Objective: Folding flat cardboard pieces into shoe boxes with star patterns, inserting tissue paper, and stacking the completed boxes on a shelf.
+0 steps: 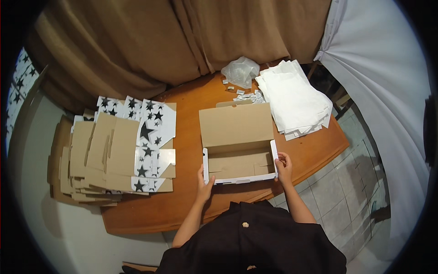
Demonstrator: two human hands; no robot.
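An open cardboard box [237,166], brown inside with white outer edges, stands near the front edge of the wooden table. Its lid [236,125] is raised and leans back, and nothing lies inside. My left hand [205,186] grips the box's left front corner, thumb on the near side. At the right wall my right hand [284,167] is closed round the edge, its fingers bent over the side.
Flattened cardboard boxes [123,150], some printed with black stars, are stacked at the left of the table [187,107]. White paper sheets [294,98] lie at the back right, beside a clear plastic bag [241,71] and several small white packets [251,97]. Brown curtains [182,41] hang behind.
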